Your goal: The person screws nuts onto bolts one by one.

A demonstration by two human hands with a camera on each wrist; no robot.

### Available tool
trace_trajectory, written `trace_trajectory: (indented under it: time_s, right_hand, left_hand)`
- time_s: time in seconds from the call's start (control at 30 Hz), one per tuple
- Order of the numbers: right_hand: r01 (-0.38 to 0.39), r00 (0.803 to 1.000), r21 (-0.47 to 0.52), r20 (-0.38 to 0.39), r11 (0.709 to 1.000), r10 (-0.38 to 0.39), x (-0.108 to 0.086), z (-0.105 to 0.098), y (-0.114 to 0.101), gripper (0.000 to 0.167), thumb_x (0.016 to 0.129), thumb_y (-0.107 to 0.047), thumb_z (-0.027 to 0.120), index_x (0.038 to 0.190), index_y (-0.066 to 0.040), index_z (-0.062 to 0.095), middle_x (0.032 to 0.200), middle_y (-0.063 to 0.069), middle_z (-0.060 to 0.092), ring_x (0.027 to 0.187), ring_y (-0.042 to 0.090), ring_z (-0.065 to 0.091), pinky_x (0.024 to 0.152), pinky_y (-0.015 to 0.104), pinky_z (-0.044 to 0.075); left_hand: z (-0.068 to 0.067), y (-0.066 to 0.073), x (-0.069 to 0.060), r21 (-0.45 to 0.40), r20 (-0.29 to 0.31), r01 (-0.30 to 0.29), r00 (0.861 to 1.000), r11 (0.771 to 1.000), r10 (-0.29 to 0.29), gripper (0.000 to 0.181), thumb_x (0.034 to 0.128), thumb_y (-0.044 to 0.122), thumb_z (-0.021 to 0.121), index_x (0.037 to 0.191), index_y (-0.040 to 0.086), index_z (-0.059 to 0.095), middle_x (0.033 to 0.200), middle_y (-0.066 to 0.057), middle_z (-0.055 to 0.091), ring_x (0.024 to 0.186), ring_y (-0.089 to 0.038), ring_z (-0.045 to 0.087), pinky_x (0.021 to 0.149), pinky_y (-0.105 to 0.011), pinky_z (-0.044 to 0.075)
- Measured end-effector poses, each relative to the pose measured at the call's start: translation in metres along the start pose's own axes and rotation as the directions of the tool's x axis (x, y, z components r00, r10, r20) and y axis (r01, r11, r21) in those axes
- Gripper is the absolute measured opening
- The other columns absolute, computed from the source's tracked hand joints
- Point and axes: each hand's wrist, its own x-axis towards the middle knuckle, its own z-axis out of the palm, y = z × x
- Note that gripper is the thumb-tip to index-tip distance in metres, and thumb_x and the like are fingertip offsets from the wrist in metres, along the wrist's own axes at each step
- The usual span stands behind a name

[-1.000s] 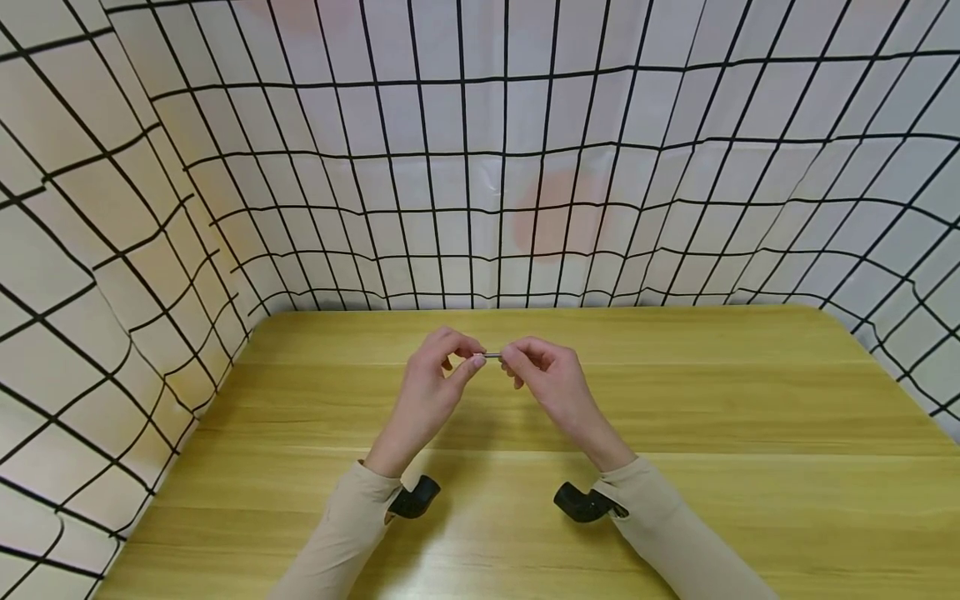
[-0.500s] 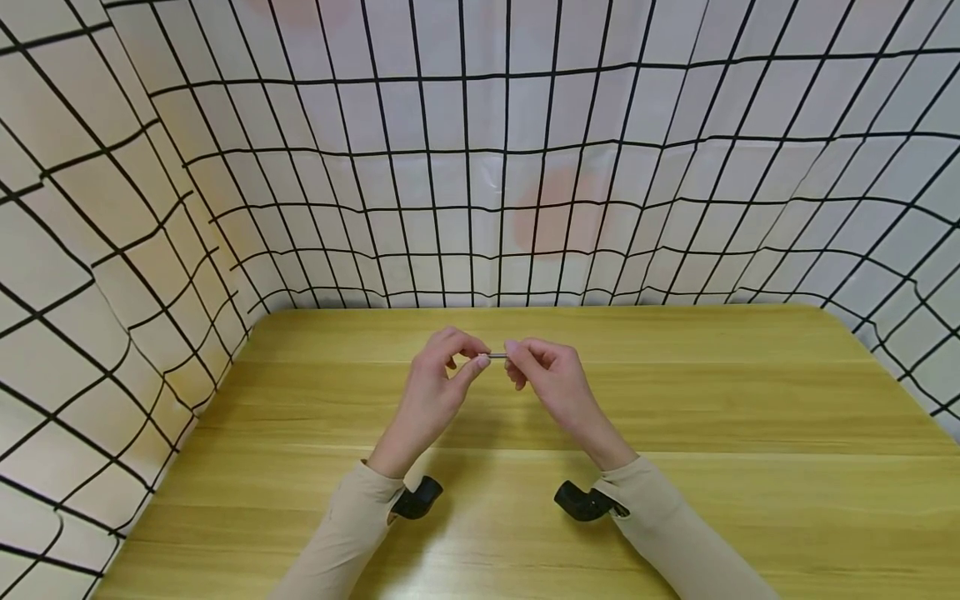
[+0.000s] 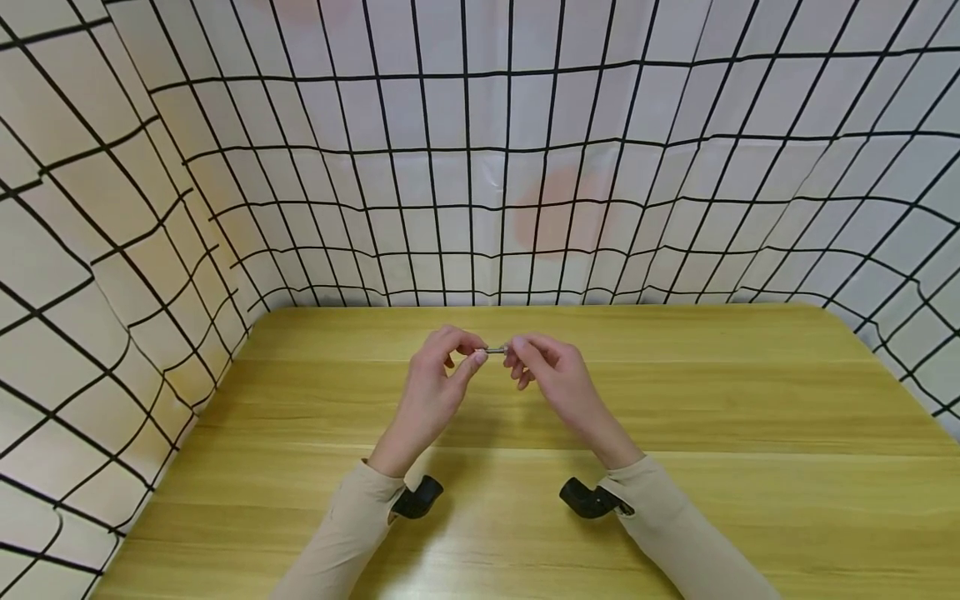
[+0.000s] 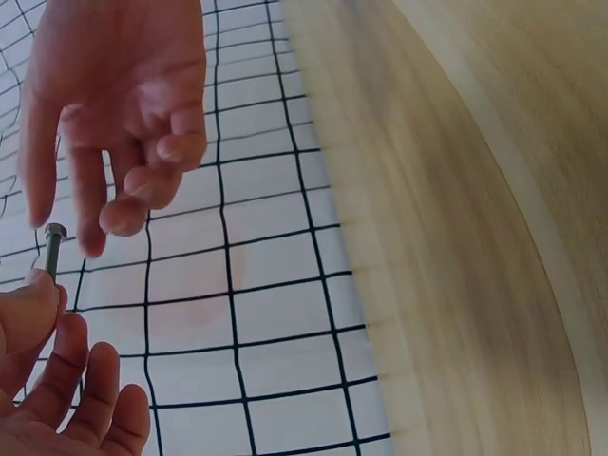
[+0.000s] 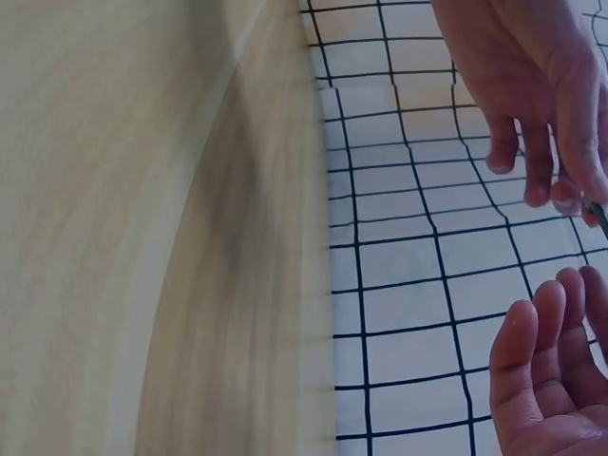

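Note:
A small metal bolt (image 3: 496,351) lies nearly level between the two hands, above the table. My left hand (image 3: 437,372) pinches its shank end between thumb and forefinger. In the left wrist view the round head of the bolt (image 4: 54,231) shows, with the shank running down into the left hand's grip. Around that head, the right hand (image 3: 551,364) has its thumb and forefinger spread, with visible gaps to the metal. The right hand's other fingers hang loosely bent. In the right wrist view only a dark bit of the bolt (image 5: 597,215) shows at the edge.
Beneath both hands stretches a wooden table (image 3: 337,400). A white cloth with a black grid (image 3: 480,183) rises behind the table and along its sides. Black curved mounts (image 3: 420,497) stick out from both sleeve cuffs.
Earlier the right fingers covered the far end of the bolt. Now they have loosened and shifted slightly right, and the bolt's head shows. The left hand keeps its pinch almost in place.

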Motion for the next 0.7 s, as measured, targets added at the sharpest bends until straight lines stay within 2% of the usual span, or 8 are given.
trace_trajectory:
  time_s: [0.13,0.3,0.47,0.7]
  right_hand:
    - [0.039,0.999,-0.01,-0.008,0.999,-0.039,0.0,-0.003,-0.002,0.023,0.102,-0.016,0.057,0.119,-0.003,0.066,0.111,0.014,0.064,0.087,0.032,0.059,0.069,0.033,0.053]
    - [0.075,0.997,-0.035,-0.01,0.997,-0.075,-0.002,-0.005,-0.006,0.026,0.095,-0.005,0.065,0.121,-0.003,0.064,0.125,0.009,0.058,0.097,0.027,0.057,0.074,0.029,0.052]
    - [0.106,0.994,-0.061,-0.015,0.993,-0.107,-0.006,-0.001,-0.025,0.02,0.091,0.002,0.066,0.111,0.001,0.066,0.122,0.015,0.055,0.097,0.024,0.054,0.078,0.029,0.052]
    - [0.074,0.997,-0.081,-0.024,0.994,-0.076,-0.008,0.001,-0.036,0.016,0.092,0.002,0.066,0.108,0.003,0.066,0.112,0.011,0.061,0.096,0.021,0.054,0.08,0.035,0.05]
  left_hand:
    - [-0.001,-0.001,0.0,0.003,-0.008,-0.002,1.0,1.0,0.002,0.004,0.0935,0.008,0.067,0.097,0.01,0.067,0.092,0.002,0.061,0.088,-0.016,0.053,0.073,-0.04,0.042]
    - [-0.002,0.0,0.0,0.001,-0.009,-0.002,1.0,1.0,0.002,0.004,0.0938,0.008,0.067,0.096,0.011,0.067,0.092,0.002,0.06,0.089,-0.021,0.054,0.073,-0.042,0.042]
    - [-0.002,0.001,0.0,0.0,-0.008,0.005,1.0,1.0,-0.005,0.003,0.0944,0.009,0.066,0.097,0.011,0.067,0.093,0.002,0.06,0.089,-0.025,0.055,0.073,-0.041,0.042]
    - [-0.001,0.0,0.0,-0.007,-0.01,0.026,1.0,1.0,-0.026,0.003,0.0935,0.009,0.067,0.096,0.01,0.068,0.092,0.003,0.06,0.089,-0.017,0.053,0.074,-0.042,0.043]
